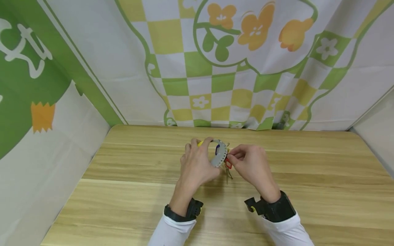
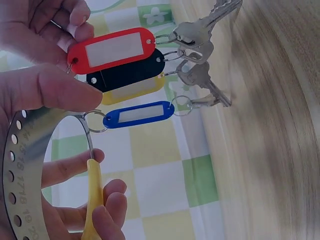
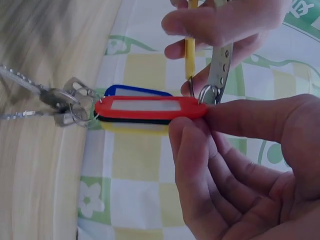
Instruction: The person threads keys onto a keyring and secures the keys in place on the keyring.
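Note:
My left hand (image 1: 197,160) grips a flat metal key ring (image 2: 25,170), a large hoop punched with numbered holes, with a yellow handle (image 2: 93,195). To its right, my right hand (image 1: 253,167) pinches the end of a red key tag (image 3: 150,106) between thumb and finger, beside a small split ring (image 3: 207,94). Close by hang a black tag (image 2: 127,71), a yellow tag (image 2: 135,92) and a blue tag (image 2: 140,114). Metal keys (image 2: 192,35) dangle from the tags' lower ends. Whether the red tag's ring is joined to the hoop, I cannot tell.
Both hands are above a wooden table (image 1: 129,205). Behind its far edge hangs a checked green and yellow curtain (image 1: 223,83). Printed white and green fabric (image 1: 61,102) covers the left side. Each wrist wears a black strap (image 1: 278,206).

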Demonstrator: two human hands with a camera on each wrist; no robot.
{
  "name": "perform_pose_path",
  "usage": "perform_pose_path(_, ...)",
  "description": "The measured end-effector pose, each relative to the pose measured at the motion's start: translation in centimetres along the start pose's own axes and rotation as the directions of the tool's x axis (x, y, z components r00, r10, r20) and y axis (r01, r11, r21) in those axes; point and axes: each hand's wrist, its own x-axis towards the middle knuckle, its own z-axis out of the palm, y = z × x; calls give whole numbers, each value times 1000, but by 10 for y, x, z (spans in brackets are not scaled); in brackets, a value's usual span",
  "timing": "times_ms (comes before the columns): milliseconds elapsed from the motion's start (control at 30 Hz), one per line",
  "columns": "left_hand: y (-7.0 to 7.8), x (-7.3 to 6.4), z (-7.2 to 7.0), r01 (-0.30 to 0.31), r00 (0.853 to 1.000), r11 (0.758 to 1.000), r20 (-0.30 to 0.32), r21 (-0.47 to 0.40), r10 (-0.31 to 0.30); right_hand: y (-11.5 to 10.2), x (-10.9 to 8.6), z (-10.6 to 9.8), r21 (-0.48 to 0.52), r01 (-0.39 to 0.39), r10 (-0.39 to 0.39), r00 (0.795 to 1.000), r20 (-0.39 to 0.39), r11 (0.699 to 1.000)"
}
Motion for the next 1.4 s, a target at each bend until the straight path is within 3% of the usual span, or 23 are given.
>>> perform_pose_path(333,1,0,1,32,999,999,-6,-17,-32,-1,-1,-1,70,-68,68,998,6,995)
perform_pose_path(700,0,1,0,35,999,999,4,-17,-35,-1,-1,-2,210,-118,100,991,92,971)
perform_pose_path(1000,0,0,0,34,999,999,3,-15,-34,0,0,1,145,-73,61,994,88,987)
perform_pose_path(1200,0,0,0,30,1000,999,-3,-13,-30,-1,-2,3,102,-36,35,999,8,994)
perform_pose_path(1400,0,0,0,26,1000,1000,2,-15,-26,0,-3,5,-4,67,-67,994,-80,998)
